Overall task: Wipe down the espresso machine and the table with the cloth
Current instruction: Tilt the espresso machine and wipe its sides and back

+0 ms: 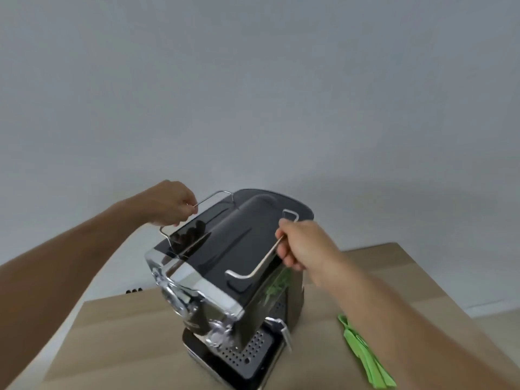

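L hand (171, 205) & R hand (301, 244) each grip one of the espresso machine's (225, 249) top rails (261, 264). Cloth (363, 356) lies on table (126, 333) to the right, long axis near-to-far, under R forearm (394, 305); R hand nearer.

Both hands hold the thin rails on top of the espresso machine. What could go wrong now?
The left hand and right hand hold only thin wire rails; the grip may slip if the espresso machine tips.
The drip tray might slide out.
The green cloth lies beneath the right forearm, which could drag it.
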{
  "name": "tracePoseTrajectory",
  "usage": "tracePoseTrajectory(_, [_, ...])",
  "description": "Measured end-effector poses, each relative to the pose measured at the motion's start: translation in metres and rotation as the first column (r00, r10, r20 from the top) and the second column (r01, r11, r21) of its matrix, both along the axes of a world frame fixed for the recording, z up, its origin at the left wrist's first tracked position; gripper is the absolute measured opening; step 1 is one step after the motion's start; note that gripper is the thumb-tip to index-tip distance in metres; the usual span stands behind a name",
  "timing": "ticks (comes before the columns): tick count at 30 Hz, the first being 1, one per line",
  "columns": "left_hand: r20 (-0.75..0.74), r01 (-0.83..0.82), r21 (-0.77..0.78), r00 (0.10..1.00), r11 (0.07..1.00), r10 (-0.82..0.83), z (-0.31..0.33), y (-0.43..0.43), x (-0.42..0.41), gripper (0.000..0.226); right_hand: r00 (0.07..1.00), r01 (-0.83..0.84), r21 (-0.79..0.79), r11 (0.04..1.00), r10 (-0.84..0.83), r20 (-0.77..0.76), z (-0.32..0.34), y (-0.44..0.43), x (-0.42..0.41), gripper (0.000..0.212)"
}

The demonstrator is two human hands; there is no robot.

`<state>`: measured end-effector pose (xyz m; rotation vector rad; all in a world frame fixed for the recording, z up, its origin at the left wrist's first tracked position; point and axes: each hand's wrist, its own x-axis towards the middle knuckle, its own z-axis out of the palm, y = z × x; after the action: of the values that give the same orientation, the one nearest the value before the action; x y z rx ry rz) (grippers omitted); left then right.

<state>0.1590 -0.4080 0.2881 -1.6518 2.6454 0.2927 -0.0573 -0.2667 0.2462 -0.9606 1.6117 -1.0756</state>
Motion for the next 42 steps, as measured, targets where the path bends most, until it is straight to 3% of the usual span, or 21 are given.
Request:
tracePoseTrajectory(4, [-0.189,-0.164,0.05,0.967,0.985,0.171,-0.002,0.035,0.015,0.021,0.98,-0.032,0.004,0.999,0.032,-0.195,0.013,-0.019,-0.018,0.029])
tracePoseTrajectory(9, [-0.495,-0.408,0.163,0.754,0.898,0.432,-0.028,0.075,0.005,0.025,0.937,-0.029,-0.029,0.999,0.017,-0.35,0.002,-0.046,-0.03,0.019])
tracePoseTrajectory(12, [-0.567,-0.515,0.115,0.668,0.849,0.482,-0.044,0.089,-0.005,0.031,0.901,-0.067,-0.026,0.997,0.049,-0.431,-0.006,-0.057,-0.037,0.021])
tracePoseTrajectory(19, [-0.639,-0.626,0.078,0.566,0.776,0.521,-0.07,0.103,-0.024,0.037,0.854,-0.141,-0.067,0.988,0.087,-0.514,-0.021,-0.067,-0.047,0.037])
tracePoseTrajectory(42, [-0.611,-0.592,0.011,0.634,0.806,0.474,-0.072,0.07,-0.016,0.034,0.858,-0.097,-0.088,0.991,0.038,-0.513,-0.034,-0.099,-0.044,0.034])
